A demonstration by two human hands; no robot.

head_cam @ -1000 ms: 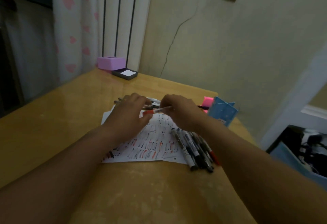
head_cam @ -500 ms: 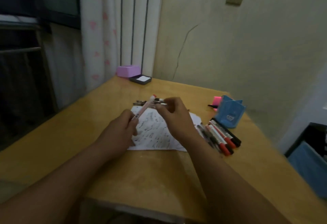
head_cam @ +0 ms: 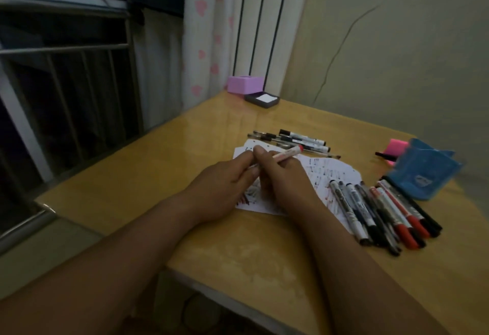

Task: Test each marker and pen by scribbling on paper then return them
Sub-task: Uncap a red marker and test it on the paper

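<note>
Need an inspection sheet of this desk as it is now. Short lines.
Surface: wooden table, glossy top.
Job's things: scribbled paper under the hands; red-capped pen held over it; row of markers to the right, partly on the paper; second batch of pens beyond the paper.
Clutter: blue container with a pink object behind it; pink box and dark tray of white notes at the far corner.
Grippers: left hand and right hand both grip the red-capped pen.
Cables: nothing seen.
Surroundings: barred window, heart-print curtain, wall with a thin dark line.
</note>
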